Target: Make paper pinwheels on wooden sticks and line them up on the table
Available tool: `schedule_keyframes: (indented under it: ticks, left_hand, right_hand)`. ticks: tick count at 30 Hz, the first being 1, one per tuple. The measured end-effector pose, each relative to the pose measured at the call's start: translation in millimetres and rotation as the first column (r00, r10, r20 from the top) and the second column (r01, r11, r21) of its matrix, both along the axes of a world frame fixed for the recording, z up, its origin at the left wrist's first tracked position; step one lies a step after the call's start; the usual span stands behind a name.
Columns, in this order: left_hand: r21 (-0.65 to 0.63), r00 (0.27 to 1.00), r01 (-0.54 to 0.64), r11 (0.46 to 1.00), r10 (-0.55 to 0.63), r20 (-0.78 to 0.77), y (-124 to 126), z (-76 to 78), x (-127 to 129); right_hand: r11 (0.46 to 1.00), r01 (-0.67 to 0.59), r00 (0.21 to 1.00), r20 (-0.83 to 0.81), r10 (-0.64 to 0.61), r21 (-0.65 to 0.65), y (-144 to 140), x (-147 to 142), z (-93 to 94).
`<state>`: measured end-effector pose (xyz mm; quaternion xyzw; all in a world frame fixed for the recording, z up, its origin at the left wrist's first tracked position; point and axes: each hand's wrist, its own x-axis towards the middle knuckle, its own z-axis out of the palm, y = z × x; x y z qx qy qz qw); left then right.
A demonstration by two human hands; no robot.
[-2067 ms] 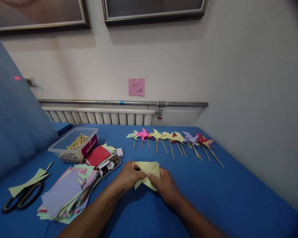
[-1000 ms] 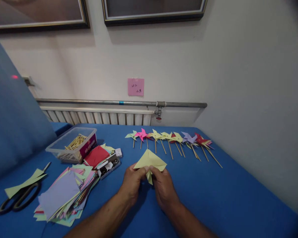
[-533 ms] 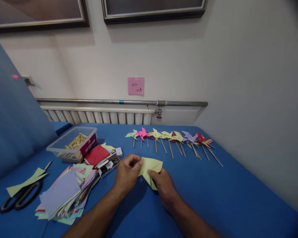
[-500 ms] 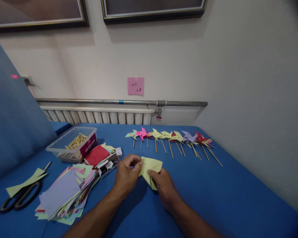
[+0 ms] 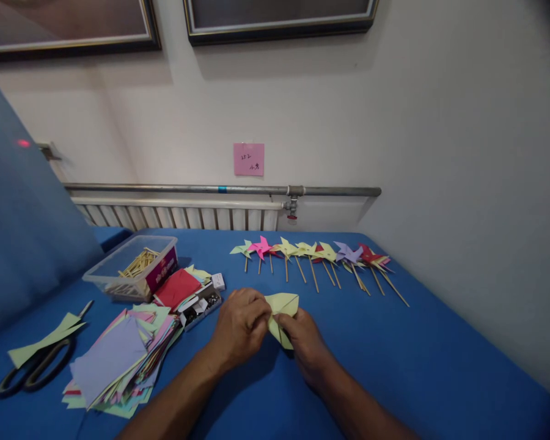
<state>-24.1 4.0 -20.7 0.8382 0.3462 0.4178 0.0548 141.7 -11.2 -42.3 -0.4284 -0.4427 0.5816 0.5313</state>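
A pale yellow paper pinwheel (image 5: pixel 285 303), with corners folded in toward its middle, is held up between both hands above the table. My left hand (image 5: pixel 242 324) is closed on its left side, fingers bent over the paper and hiding that edge. My right hand (image 5: pixel 305 342) grips it from the lower right, the thumb pressed near the centre. Beyond the hands lies a row of finished pinwheels on sticks, among them a pink pinwheel (image 5: pixel 261 247) and a purple pinwheel (image 5: pixel 348 252).
On the blue table (image 5: pixel 421 366), left of my hands, are a stack of coloured paper (image 5: pixel 110 360), a small box of pins (image 5: pixel 201 307), red paper (image 5: pixel 178 288), a clear tub (image 5: pixel 114 267) of sticks, and scissors (image 5: pixel 50 360) under a yellow paper strip. A wall stands at right.
My left fingers have moved right and folded another part of the yellow paper toward the centre. My right hand keeps its grip there. The view has shifted slightly.
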Motion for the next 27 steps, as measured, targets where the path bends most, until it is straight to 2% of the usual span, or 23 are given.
schedule_keyframes:
  ticks: [6,14,20,27]
  left_hand:
    - [-0.043,0.997,0.018,0.999,-0.021,-0.071,0.8,2.2,-3.6]
    - [0.024,0.987,0.009,1.0,-0.005,-0.159,1.2,2.1,-5.0]
    - [0.11,0.979,0.001,0.994,0.021,-0.204,0.0,3.5,-4.7]
    - [0.297,0.945,-0.004,0.955,0.101,-0.311,1.5,3.5,-6.1]
  right_hand:
    - [0.998,-0.05,0.997,-0.066,0.048,-0.036,-1.4,0.6,4.9]
    - [0.997,-0.071,0.995,-0.07,0.068,-0.043,-1.8,0.9,5.6]
    - [0.998,-0.055,0.997,-0.05,0.053,-0.035,-1.1,2.0,4.3]
    - [0.998,-0.058,0.993,-0.106,0.06,0.019,-2.4,1.8,7.3]
